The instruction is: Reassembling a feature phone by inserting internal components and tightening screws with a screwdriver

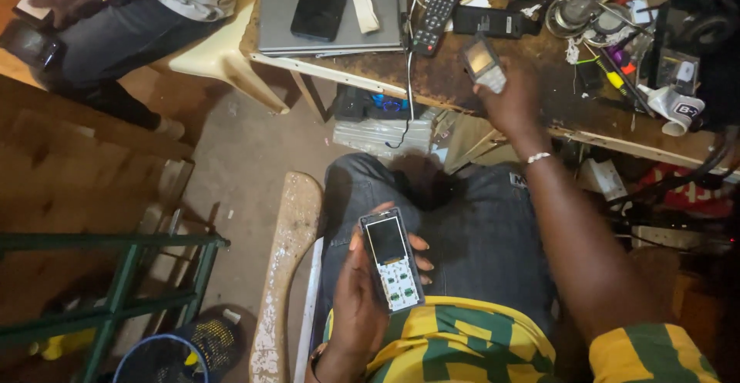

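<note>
Worn wooden workbench [493, 82], stained dark, crowded past the right fingers: grey laptop [277, 13] with a black phone [320, 1] lying on it, black remote control [434, 15], tangled wires, small tools. Bare concrete floor [239, 167] below; green metal frame [116, 290] far out from the left fingers. Another person sits on a cream plastic chair [223, 52] beyond the bench corner.

Blue mesh basket [177, 348] low, off the left wrist; contents unclear.

Left hand [358, 298] over the lap, fingers wrapped round an opened keypad phone [391, 258]: dark screen, white bare keypad board, front cover off. Right hand [509, 102] stretched to the bench edge, fingertips pinching a small grey phone part [484, 63] with a pale screen window.
</note>
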